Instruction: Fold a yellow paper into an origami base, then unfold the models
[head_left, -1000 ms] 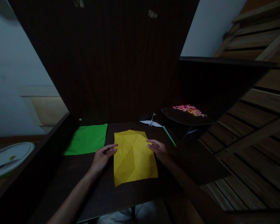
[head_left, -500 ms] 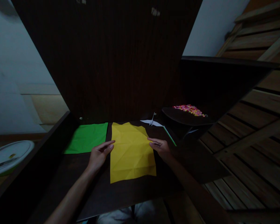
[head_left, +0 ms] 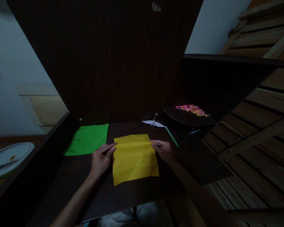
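Note:
A creased yellow sheet of paper point(head_left: 135, 160) is held over the dark desk in front of me. My left hand point(head_left: 103, 157) pinches its left edge between thumb and fingers. On the opposite edge, my right hand point(head_left: 163, 149) grips the sheet the same way. The paper's upper part tilts away from me, and fold lines cross its surface. Left of it lies a green sheet of paper point(head_left: 86, 140), flat on the desk. Behind the yellow sheet, a white folded paper crane point(head_left: 153, 123) stands near the back panel.
A thin green stick point(head_left: 172, 136) lies right of the crane. On a small dark corner shelf point(head_left: 180, 115) sits a heap of small pink, red and yellow pieces point(head_left: 192, 109). A raised board point(head_left: 33, 160) borders the desk's left side; a white-lidded container point(head_left: 11, 157) stands beyond it.
The yellow paper's top edge has come lower and nearer to me, so the sheet looks shorter. Both hands keep hold of its sides, almost in the same place.

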Demonstrator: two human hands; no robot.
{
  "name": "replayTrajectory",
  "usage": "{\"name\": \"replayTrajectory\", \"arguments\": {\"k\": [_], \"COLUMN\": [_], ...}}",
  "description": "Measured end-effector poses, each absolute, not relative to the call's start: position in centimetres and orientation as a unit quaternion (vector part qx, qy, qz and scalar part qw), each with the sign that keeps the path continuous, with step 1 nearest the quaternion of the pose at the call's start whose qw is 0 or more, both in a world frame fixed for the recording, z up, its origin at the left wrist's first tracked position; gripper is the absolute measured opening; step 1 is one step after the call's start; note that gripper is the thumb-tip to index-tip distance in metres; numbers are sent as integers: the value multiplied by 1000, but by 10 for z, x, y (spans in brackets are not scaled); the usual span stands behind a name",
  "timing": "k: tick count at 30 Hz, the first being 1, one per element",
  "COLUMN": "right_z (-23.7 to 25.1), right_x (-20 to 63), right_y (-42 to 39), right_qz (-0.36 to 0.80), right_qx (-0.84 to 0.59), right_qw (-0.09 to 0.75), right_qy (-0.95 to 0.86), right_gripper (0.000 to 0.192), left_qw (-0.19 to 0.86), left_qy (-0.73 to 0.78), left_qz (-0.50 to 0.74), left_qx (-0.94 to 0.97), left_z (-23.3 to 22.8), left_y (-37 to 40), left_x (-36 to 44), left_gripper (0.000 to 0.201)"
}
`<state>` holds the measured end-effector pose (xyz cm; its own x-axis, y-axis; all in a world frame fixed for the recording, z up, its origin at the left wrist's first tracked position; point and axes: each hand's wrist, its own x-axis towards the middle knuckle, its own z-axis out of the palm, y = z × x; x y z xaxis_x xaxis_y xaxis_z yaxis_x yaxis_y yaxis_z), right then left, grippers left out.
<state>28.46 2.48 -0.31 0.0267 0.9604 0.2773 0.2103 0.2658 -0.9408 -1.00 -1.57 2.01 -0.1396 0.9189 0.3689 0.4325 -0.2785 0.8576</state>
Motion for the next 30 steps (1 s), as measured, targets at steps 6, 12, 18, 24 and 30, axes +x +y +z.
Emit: {"name": "replayTrajectory", "arguments": {"k": [6,12,18,24,30], "right_z": [-3,-4,-6,-7,-8], "right_x": [282,278,274,272,273], "right_y": [24,24,25,23,21], "right_qz": [330,302,293,278,269], "right_qx": [-499,-509,-512,-523,-530], "right_qw": [532,537,548,550,545], "right_qy": [-599,-601,-593,-589,-591], "right_gripper": [24,23,23,20,19], "left_qw": [173,166,148,125,116], "left_qy": [549,538,555,570,581], "left_qz": [500,503,506,490,474], "left_qx": [647,656,644,647,651], "left_z": [19,13,14,15,15], "left_y": [-15,-16,-16,-18,-18], "left_x": [-8,-9,-7,-6,-6], "left_gripper": [28,29,26,26,26]}}
